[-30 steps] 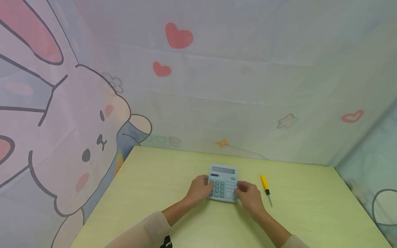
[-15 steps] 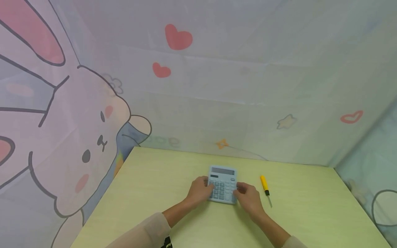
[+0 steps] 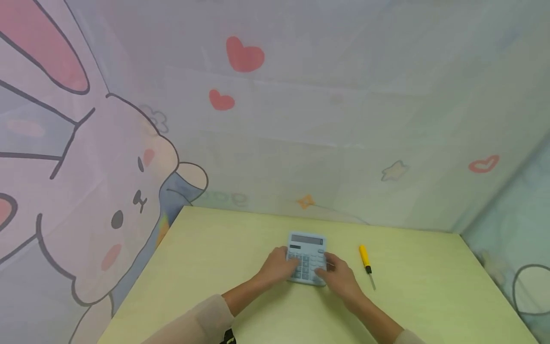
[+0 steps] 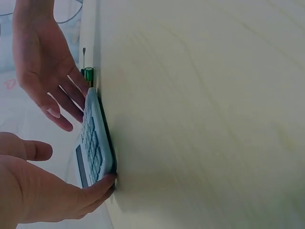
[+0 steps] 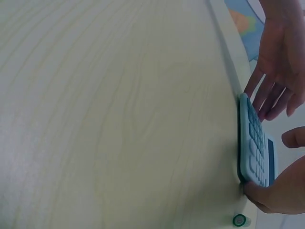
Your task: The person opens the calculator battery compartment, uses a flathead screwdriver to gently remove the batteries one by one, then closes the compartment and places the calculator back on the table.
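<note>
A pale blue calculator [image 3: 307, 258] lies on the table with its display at the far end. My left hand [image 3: 275, 267] is at its left side, the thumb above the keys. In the left wrist view, that hand's fingers [image 4: 100, 188] reach along the calculator's lower edge, and the thumb stands off the keys. At the opposite side is my right hand [image 3: 341, 277], its thumb over the lower right keys. Its fingers [image 5: 262, 196] touch the near edge in the right wrist view, with the thumb raised. Neither hand curls round the calculator.
To the right of the right hand lies a screwdriver [image 3: 365, 258] with a yellow and black handle, its shaft toward me. The pale yellow-green table [image 3: 429, 286] meets a printed cloth [image 3: 343, 119] behind it. Something dark [image 3: 229, 337] shows below the left sleeve.
Both thumbs have moved farther inward over the calculator's keys, the right one more clearly. The calculator and screwdriver stay in place while the head view shifts slightly.
</note>
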`<act>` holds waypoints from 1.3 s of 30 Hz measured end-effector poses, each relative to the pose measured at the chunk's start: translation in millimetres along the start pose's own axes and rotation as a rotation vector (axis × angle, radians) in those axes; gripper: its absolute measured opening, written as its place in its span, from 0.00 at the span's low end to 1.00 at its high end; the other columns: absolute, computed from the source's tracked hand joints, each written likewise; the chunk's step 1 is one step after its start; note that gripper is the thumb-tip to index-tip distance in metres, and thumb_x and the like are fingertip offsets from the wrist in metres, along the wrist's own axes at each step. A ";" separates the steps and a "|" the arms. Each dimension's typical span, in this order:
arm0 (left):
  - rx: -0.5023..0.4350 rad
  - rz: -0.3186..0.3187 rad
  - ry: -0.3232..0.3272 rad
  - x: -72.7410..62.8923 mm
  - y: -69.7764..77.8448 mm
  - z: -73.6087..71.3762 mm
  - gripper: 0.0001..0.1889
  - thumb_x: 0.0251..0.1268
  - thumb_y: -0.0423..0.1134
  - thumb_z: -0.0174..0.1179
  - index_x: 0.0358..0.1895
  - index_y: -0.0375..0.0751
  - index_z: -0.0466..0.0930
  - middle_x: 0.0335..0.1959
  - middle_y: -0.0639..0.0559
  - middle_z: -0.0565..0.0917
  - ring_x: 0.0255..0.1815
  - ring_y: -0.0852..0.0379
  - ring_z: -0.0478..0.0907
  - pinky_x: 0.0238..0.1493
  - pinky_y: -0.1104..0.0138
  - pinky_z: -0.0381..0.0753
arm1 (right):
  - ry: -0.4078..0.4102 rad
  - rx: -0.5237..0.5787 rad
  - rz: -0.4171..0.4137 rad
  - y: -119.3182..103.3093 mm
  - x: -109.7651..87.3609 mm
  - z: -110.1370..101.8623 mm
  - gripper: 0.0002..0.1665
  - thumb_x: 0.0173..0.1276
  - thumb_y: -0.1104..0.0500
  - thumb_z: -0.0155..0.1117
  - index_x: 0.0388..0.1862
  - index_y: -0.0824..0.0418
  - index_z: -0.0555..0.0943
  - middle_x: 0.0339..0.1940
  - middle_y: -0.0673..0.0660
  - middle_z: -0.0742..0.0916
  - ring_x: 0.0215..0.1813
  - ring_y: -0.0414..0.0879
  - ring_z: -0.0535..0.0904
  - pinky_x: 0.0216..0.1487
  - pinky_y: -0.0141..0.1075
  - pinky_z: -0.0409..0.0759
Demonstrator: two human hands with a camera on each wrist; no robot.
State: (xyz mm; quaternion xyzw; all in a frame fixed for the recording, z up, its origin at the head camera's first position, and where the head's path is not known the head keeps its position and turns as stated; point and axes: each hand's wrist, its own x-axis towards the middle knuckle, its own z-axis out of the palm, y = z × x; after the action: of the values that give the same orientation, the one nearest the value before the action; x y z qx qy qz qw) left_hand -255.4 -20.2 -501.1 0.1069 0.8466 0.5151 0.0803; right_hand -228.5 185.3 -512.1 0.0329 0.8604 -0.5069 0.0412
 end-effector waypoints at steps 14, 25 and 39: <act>-0.081 0.031 -0.095 -3.9 0.4 -6.3 0.32 0.75 0.39 0.63 0.73 0.25 0.65 0.51 0.40 0.84 0.46 0.49 0.83 0.48 0.54 0.83 | -0.086 0.004 -0.032 -1.6 -6.2 -2.6 0.44 0.75 0.56 0.70 0.83 0.68 0.62 0.79 0.76 0.69 0.75 0.72 0.70 0.70 0.64 0.73; -0.065 -0.056 -0.160 -12.4 7.2 -38.7 0.45 0.75 0.55 0.65 0.82 0.32 0.57 0.77 0.29 0.68 0.76 0.28 0.66 0.68 0.32 0.70 | -0.208 -0.088 -0.105 -12.0 -11.0 -14.0 0.40 0.77 0.52 0.69 0.82 0.63 0.67 0.78 0.70 0.73 0.75 0.70 0.71 0.68 0.65 0.75; 0.253 0.236 -0.138 -27.2 5.1 -59.3 0.43 0.74 0.61 0.64 0.84 0.47 0.61 0.85 0.39 0.56 0.81 0.31 0.59 0.73 0.34 0.66 | -0.265 -0.117 -0.330 -9.5 -12.9 -42.8 0.44 0.78 0.45 0.68 0.83 0.63 0.64 0.82 0.66 0.69 0.80 0.70 0.64 0.74 0.62 0.69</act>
State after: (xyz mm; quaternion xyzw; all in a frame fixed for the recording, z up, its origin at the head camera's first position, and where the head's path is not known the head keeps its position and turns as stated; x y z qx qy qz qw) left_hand -243.2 -75.9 -468.8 0.2497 0.8787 0.4020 0.0630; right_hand -218.3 218.0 -481.8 -0.1775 0.8692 -0.4558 0.0723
